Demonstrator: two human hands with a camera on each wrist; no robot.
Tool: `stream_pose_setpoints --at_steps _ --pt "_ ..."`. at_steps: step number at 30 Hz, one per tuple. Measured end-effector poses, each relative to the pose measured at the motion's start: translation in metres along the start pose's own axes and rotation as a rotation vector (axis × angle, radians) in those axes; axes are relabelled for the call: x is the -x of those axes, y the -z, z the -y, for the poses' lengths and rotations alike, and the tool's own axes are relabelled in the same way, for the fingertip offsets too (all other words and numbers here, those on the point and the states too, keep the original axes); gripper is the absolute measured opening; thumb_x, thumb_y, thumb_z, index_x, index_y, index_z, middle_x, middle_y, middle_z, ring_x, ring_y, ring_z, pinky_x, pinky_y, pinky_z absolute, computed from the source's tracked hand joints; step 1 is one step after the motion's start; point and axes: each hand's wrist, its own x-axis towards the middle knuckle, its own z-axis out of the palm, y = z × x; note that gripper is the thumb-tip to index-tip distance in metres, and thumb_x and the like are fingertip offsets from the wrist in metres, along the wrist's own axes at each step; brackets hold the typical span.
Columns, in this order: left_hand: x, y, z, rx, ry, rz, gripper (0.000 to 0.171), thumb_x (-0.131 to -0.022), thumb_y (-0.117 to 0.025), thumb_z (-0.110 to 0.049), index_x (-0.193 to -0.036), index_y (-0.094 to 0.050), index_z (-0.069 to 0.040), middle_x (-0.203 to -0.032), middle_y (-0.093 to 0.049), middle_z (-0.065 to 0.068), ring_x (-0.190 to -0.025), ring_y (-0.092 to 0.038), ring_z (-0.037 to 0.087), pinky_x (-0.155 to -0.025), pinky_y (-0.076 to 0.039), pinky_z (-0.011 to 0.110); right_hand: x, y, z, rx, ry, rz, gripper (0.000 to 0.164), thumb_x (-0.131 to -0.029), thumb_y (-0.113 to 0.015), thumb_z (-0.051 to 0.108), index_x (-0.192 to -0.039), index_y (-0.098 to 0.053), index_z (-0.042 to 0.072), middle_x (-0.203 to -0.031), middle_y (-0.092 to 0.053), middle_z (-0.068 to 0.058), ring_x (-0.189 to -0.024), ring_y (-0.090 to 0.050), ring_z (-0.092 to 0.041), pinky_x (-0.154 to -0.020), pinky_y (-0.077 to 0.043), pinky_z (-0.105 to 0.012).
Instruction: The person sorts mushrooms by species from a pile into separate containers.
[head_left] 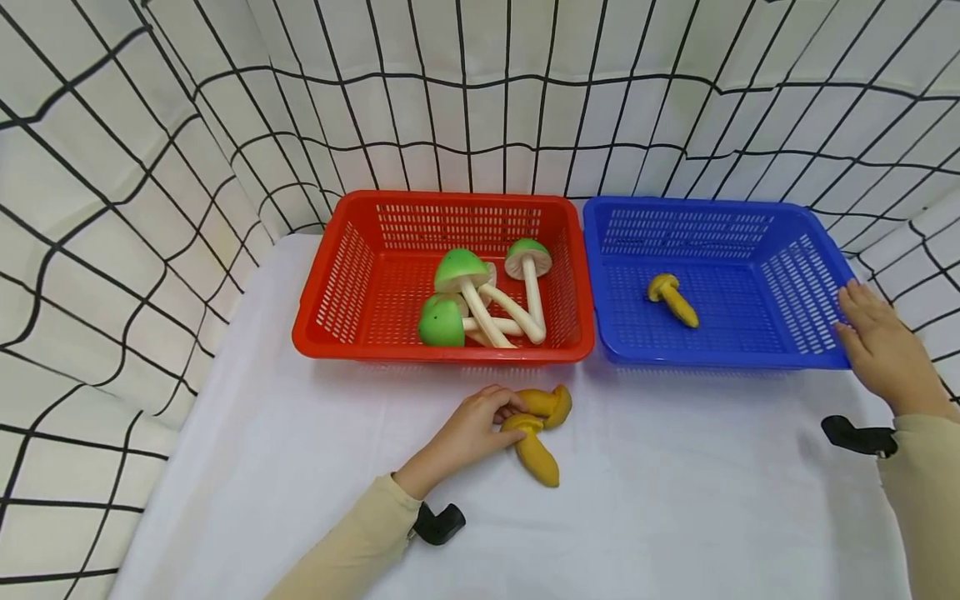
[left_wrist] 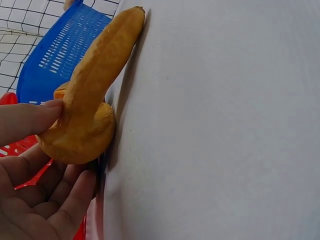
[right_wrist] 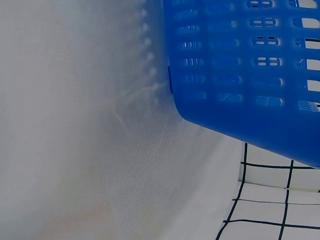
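My left hand (head_left: 468, 429) is at two yellow toy mushrooms on the white cloth. It pinches the nearer yellow mushroom (head_left: 538, 462) by its cap, thumb on one side and fingers on the other, as the left wrist view shows. Just behind, its fingers are close to the farther yellow mushroom (head_left: 557, 408), partly hidden there. On the right, my right hand (head_left: 888, 354) rests with extended fingers on the side rim of the blue basket (head_left: 817, 237). Inside that basket lies another yellow mushroom (head_left: 678, 304). The right wrist view shows the basket's outer wall (right_wrist: 225, 107), but no fingers.
Left of the blue basket stands a red basket (head_left: 450, 353), holding several green-capped mushrooms (head_left: 459, 271) with pale stems. Both baskets stand on a white cloth (head_left: 675, 500). White walls with a black grid (head_left: 480, 108) rise behind and beside them.
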Motion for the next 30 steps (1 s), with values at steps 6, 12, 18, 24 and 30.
stream_pose_setpoints --at_steps 6,12,18,24,30 --pt "-0.0011 0.0013 0.0008 -0.002 -0.039 0.037 0.021 -0.080 -0.074 -0.004 -0.099 -0.065 -0.002 -0.096 -0.060 0.005 -0.085 -0.057 0.018 -0.076 -0.050 0.026 0.0036 0.0010 0.0012 0.008 -0.018 -0.004 0.055 -0.101 -0.027 0.020 -0.145 -0.011 -0.009 -0.151 -0.008 -0.027 -0.142 0.003 -0.030 -0.113 0.003 -0.039" --pt "-0.0011 0.0013 0.0009 0.016 -0.020 0.045 0.019 -0.080 -0.074 -0.004 -0.098 -0.067 -0.003 -0.096 -0.061 0.004 -0.086 -0.059 0.018 -0.077 -0.051 0.024 0.0018 0.0022 0.0015 0.018 -0.014 -0.001 0.055 -0.101 -0.028 0.020 -0.145 -0.010 -0.009 -0.150 -0.009 -0.028 -0.142 0.003 -0.031 -0.113 0.003 -0.039" --pt "0.0001 0.0018 0.0002 0.069 0.034 0.012 0.019 -0.081 -0.072 -0.004 -0.100 -0.069 -0.003 -0.100 -0.065 0.006 -0.090 -0.062 0.018 -0.075 -0.052 0.020 -0.0038 0.0035 0.0013 0.022 0.003 0.001 0.056 -0.101 -0.028 0.020 -0.145 -0.009 -0.008 -0.151 -0.006 -0.027 -0.142 0.003 -0.031 -0.113 0.004 -0.039" --pt "0.0006 0.0024 0.0014 0.076 0.047 0.021 0.020 -0.083 -0.071 -0.004 -0.103 -0.068 -0.001 -0.103 -0.065 0.009 -0.091 -0.063 0.021 -0.075 -0.052 0.021 -0.0017 0.0015 0.0004 0.011 -0.013 0.002 0.056 -0.101 -0.027 0.020 -0.145 -0.009 -0.007 -0.151 -0.006 -0.026 -0.142 0.004 -0.031 -0.113 0.004 -0.039" --pt "0.0019 0.0029 0.0024 0.078 0.051 0.041 0.016 -0.085 -0.069 -0.007 -0.100 -0.067 -0.001 -0.099 -0.066 0.007 -0.088 -0.063 0.018 -0.074 -0.051 0.023 0.0012 -0.0008 0.0011 0.006 -0.020 -0.009 0.056 -0.101 -0.028 0.021 -0.145 -0.010 -0.007 -0.151 -0.008 -0.027 -0.142 0.003 -0.030 -0.113 0.003 -0.039"
